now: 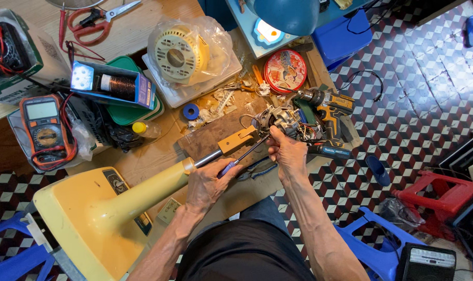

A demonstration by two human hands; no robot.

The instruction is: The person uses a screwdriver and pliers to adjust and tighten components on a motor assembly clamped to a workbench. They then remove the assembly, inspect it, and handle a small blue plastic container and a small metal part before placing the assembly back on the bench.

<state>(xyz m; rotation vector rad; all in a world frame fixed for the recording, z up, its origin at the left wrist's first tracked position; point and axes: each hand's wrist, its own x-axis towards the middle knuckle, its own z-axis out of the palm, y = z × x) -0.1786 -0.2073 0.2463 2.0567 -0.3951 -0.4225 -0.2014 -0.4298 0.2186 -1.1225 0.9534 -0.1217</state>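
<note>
1. Far left from where I watch, an orange multimeter (42,131) lies on the bench in a plastic bag, with a blue box (113,83) holding a copper wire spool beside it.
2. Below them, the yellow fan stand (98,213) lies on its side, its pole running up and right toward a wooden board (215,132).
3. My left hand (208,183) is clenched around the blue handle of a screwdriver (241,156) (only part of the handle shows), its shaft pointing up and right.
4. The screwdriver tip meets the fan motor (280,120), which sits at the board's right end, at the top of the pole.
5. My right hand (288,155) grips the motor from below, thumb up against it.
6. Just right of the motor, touching its wires, a cordless drill (327,112) lies on the bench edge.
</note>
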